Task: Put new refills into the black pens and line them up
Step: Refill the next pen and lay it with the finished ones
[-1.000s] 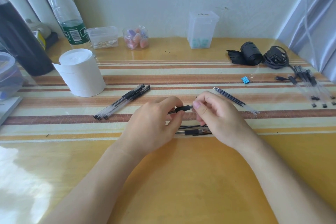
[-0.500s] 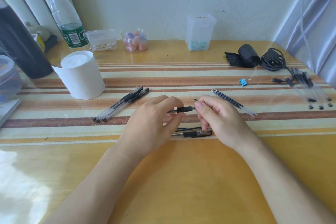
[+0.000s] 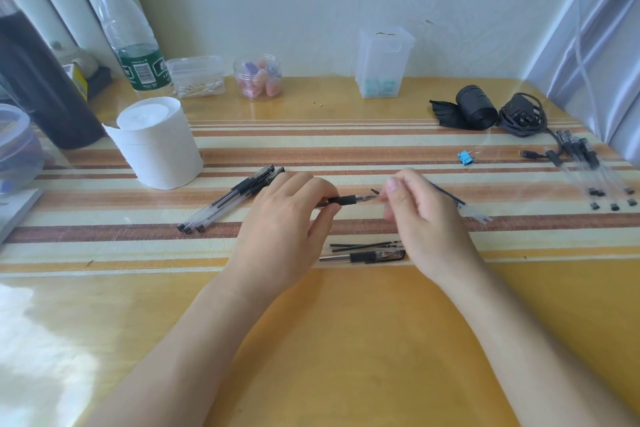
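My left hand grips a black pen by its barrel and holds it level above the striped mat. My right hand has curled fingers whose tips meet the pen's clear tip end. A short dark piece shows just above that tip. Below the hands another black pen lies on the mat beside two thin refills. Three capped pens lie side by side to the left. New refills lie partly under my right hand.
A white tissue roll stands at the left with a water bottle behind it. Small plastic containers line the wall. A blue binder clip, a black roll, a coiled cable and several more pens lie at the right.
My right hand has slid a little to the right along the held pen, uncovering its clear tip. The left hand keeps its grip.
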